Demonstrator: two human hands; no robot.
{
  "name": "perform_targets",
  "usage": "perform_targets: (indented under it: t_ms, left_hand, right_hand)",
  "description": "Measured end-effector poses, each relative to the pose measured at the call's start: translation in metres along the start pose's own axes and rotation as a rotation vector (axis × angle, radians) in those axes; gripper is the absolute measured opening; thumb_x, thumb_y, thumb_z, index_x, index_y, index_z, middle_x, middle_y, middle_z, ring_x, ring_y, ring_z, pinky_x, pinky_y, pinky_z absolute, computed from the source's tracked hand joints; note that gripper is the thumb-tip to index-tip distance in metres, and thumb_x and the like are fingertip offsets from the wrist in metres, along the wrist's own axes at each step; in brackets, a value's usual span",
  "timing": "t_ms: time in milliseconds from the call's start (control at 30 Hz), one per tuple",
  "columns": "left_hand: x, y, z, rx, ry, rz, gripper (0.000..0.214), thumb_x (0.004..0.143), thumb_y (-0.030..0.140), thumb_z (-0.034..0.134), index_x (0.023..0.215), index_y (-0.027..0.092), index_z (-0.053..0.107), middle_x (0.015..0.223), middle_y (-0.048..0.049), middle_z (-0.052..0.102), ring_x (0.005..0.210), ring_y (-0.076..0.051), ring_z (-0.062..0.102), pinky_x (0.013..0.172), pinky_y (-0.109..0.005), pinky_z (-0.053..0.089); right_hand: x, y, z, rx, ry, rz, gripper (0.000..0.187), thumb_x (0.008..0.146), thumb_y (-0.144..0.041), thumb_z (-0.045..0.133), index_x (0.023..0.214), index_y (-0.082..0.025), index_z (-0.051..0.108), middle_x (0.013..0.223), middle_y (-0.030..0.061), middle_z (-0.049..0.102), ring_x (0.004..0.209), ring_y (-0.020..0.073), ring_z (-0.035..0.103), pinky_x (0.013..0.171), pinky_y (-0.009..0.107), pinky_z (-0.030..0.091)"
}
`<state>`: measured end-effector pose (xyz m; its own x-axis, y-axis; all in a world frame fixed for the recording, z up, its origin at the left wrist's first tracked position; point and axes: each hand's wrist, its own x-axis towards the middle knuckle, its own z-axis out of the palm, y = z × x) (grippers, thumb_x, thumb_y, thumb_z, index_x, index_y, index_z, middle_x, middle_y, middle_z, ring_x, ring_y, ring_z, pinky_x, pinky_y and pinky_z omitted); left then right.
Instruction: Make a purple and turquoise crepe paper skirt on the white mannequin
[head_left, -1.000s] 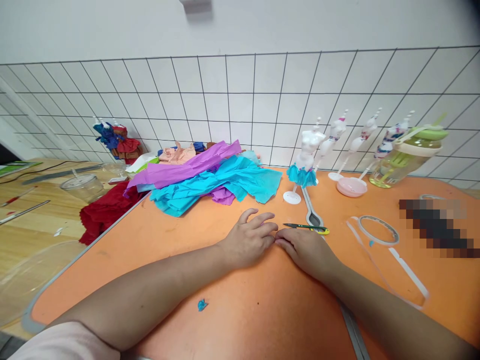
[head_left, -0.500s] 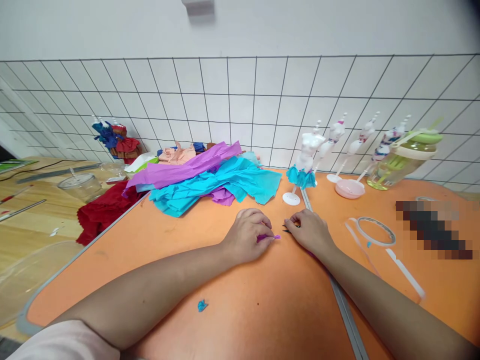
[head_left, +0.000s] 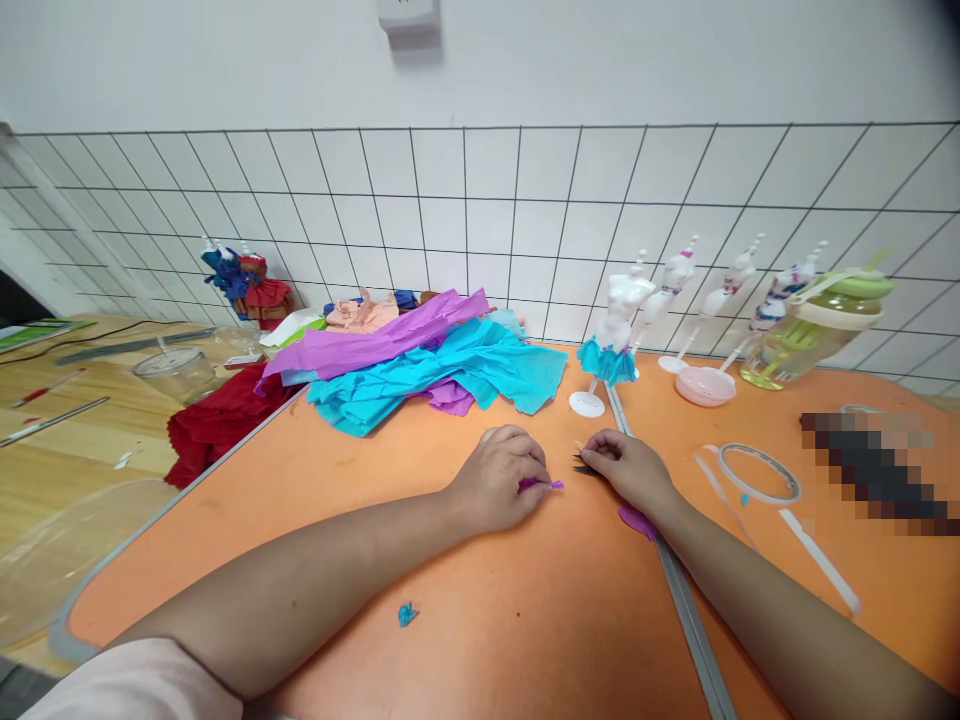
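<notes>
My left hand (head_left: 501, 480) rests low over the orange table, its fingers pinched on a small strip of purple crepe paper (head_left: 556, 486), whose end pokes out to the right. Facing it, my right hand (head_left: 626, 465) is closed round what look like small dark scissors (head_left: 583, 468); two pointed tips show apart, aimed left toward the strip, and the handles are hidden. Another purple paper piece (head_left: 637, 521) lies beneath my right wrist. Beyond the hands stands a white mannequin (head_left: 619, 305) in a turquoise paper skirt (head_left: 606, 361). A small turquoise scrap (head_left: 406, 614) sits near my left forearm.
Purple and turquoise crepe sheets (head_left: 442, 365) are heaped at the back. More mannequins (head_left: 731, 275), a pink bowl (head_left: 705, 386) and a green-lidded bottle (head_left: 814, 335) stand back right. A tape roll (head_left: 759, 473) lies at right. Red fabric-like material (head_left: 217, 425) lies left.
The whole view has shifted slightly downward and right. My right wrist has moved a little, so more of the purple piece under it shows. The left hand keeps its pinch.
</notes>
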<state>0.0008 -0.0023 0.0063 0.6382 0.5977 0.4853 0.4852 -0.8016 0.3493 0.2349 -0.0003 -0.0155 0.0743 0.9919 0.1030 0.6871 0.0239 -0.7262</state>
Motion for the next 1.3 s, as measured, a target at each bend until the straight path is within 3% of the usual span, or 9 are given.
perform_targets:
  t_ms: [167,300,500,733,867,967,1067,1167,1300]
  left_hand:
    - [0.002,-0.002,0.003,-0.122,0.048,-0.029,0.008,0.079,0.023,0.065,0.075,0.019,0.071,0.082,-0.0026,0.069,0.082,-0.016,0.06,0.083,-0.032,0.045]
    - [0.004,-0.002,0.005,-0.229,0.113,-0.08,0.008,0.078,0.021,0.066,0.071,0.018,0.07,0.085,-0.0044,0.071,0.083,-0.015,0.063,0.082,-0.031,0.048]
    - [0.003,0.0,0.006,-0.237,0.04,-0.069,0.009,0.079,0.023,0.066,0.072,0.018,0.069,0.083,-0.0043,0.072,0.083,-0.016,0.064,0.084,-0.031,0.048]
    - [0.002,-0.001,0.006,-0.271,0.017,-0.243,0.011,0.078,0.021,0.061,0.075,0.018,0.071,0.078,-0.0031,0.071,0.077,-0.015,0.063,0.074,-0.026,0.049]
    - [0.004,-0.005,0.008,-0.327,0.024,-0.343,0.013,0.078,0.021,0.059,0.078,0.017,0.071,0.083,-0.0033,0.071,0.075,-0.014,0.064,0.069,-0.023,0.049]
    - [0.005,-0.006,0.008,-0.395,-0.005,-0.404,0.016,0.079,0.026,0.059,0.078,0.016,0.071,0.081,-0.0029,0.073,0.07,-0.013,0.065,0.065,-0.022,0.049]
    - [0.006,-0.004,0.008,-0.453,-0.04,-0.466,0.017,0.079,0.028,0.059,0.079,0.017,0.071,0.076,-0.0018,0.073,0.068,-0.013,0.066,0.064,-0.022,0.05]
    - [0.006,-0.001,0.007,-0.486,-0.036,-0.495,0.017,0.079,0.029,0.059,0.081,0.016,0.071,0.075,-0.0018,0.073,0.068,-0.013,0.066,0.064,-0.021,0.05]
    - [0.005,0.001,0.006,-0.498,-0.009,-0.519,0.019,0.079,0.033,0.061,0.078,0.016,0.069,0.074,-0.0021,0.073,0.066,-0.012,0.066,0.06,-0.02,0.049]
  right_hand:
    - [-0.002,-0.005,-0.005,0.54,-0.075,0.117,0.026,0.069,-0.043,0.073,0.073,-0.019,0.063,0.091,0.0073,0.075,0.093,0.0233,0.069,0.079,0.032,0.049]
    - [-0.004,-0.009,-0.01,0.729,-0.026,0.144,0.029,0.065,-0.042,0.078,0.074,-0.019,0.063,0.096,0.0073,0.074,0.1,0.0226,0.067,0.086,0.032,0.048]
    - [0.0,0.0,-0.008,0.508,0.194,0.046,0.03,0.07,-0.046,0.07,0.077,-0.018,0.061,0.074,0.0014,0.064,0.071,0.0168,0.059,0.067,0.029,0.046]
    - [-0.019,-0.022,-0.012,0.208,0.114,-0.179,0.012,0.079,-0.033,0.057,0.077,-0.021,0.057,0.101,0.006,0.069,0.096,0.0225,0.062,0.086,0.037,0.045]
    - [-0.037,-0.048,-0.017,0.204,-0.032,-0.314,0.007,0.078,-0.026,0.053,0.073,-0.021,0.051,0.097,0.0054,0.066,0.091,0.0197,0.061,0.073,0.029,0.047]
    - [-0.042,-0.057,-0.01,0.187,-0.165,-0.198,0.015,0.078,-0.035,0.056,0.073,-0.021,0.054,0.072,0.0002,0.059,0.067,0.0151,0.055,0.057,0.025,0.043]
    - [-0.043,-0.058,0.001,0.17,-0.197,-0.092,0.024,0.078,-0.042,0.059,0.069,-0.021,0.053,0.057,-0.0047,0.048,0.054,0.0117,0.046,0.052,0.024,0.039]
    - [-0.043,-0.057,0.008,0.337,-0.252,0.012,0.024,0.078,-0.045,0.06,0.079,-0.021,0.057,0.06,-0.0049,0.053,0.049,0.0104,0.048,0.048,0.024,0.041]
    - [-0.045,-0.058,0.009,0.532,-0.341,0.191,0.03,0.076,-0.049,0.062,0.083,-0.02,0.059,0.08,0.0018,0.068,0.049,0.0092,0.054,0.045,0.023,0.046]
